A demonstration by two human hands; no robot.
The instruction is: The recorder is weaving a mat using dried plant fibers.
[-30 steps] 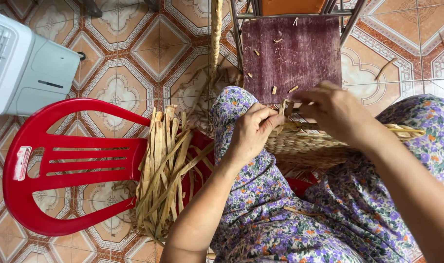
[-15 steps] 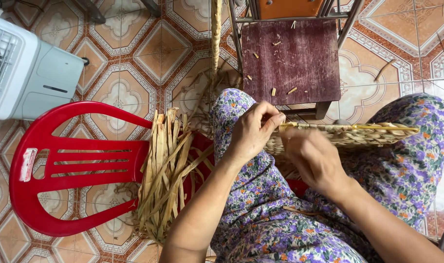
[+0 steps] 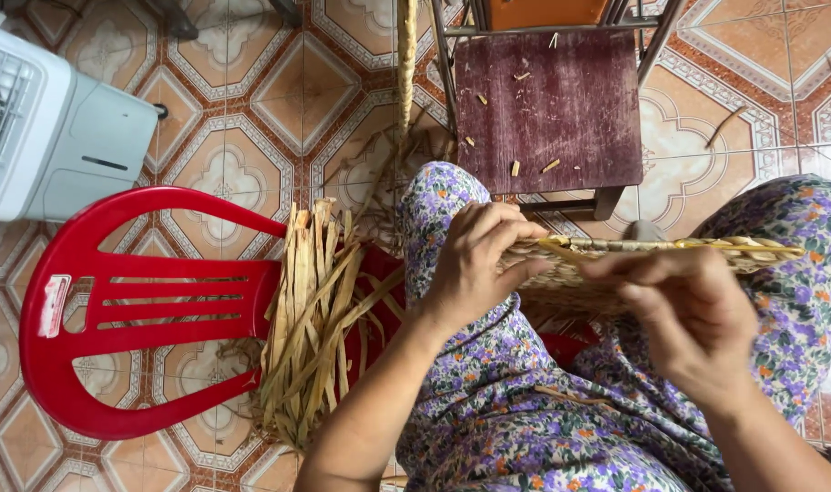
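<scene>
My left hand point(image 3: 477, 264) grips the left end of a woven straw piece point(image 3: 652, 260) that lies across my lap, over purple flowered trousers point(image 3: 525, 401). My right hand point(image 3: 689, 314) pinches a thin yellow straw strand point(image 3: 707, 246) that runs along the top edge of the woven piece. A bundle of dried straw strips point(image 3: 311, 310) lies on the seat of a red plastic chair point(image 3: 133, 310) just left of my left knee. A plaited straw cord point(image 3: 406, 64) stretches away across the floor toward the top of the view.
A dark red wooden stool point(image 3: 552, 105) with straw scraps on it stands ahead of my knees. A white and grey fan unit point(image 3: 51, 137) sits at the upper left. The floor point(image 3: 224, 118) is patterned orange tile.
My right hand has drawn back from beside the left hand toward the lower right, pulling a straw strand along the woven piece. The left hand kept its grip.
</scene>
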